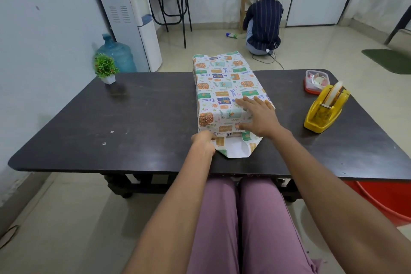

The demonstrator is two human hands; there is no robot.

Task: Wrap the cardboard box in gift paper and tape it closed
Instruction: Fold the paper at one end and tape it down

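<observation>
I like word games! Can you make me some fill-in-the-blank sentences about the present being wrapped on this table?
1. The right hand lies flat on top of the box wrapped in patterned gift paper, while the ____ hand pinches the paper's near flap.
2. The tape dispenser on the dark table is coloured ____.
3. The small green potted plant stands in a ____ pot.

Missing words: left; yellow; white
</observation>
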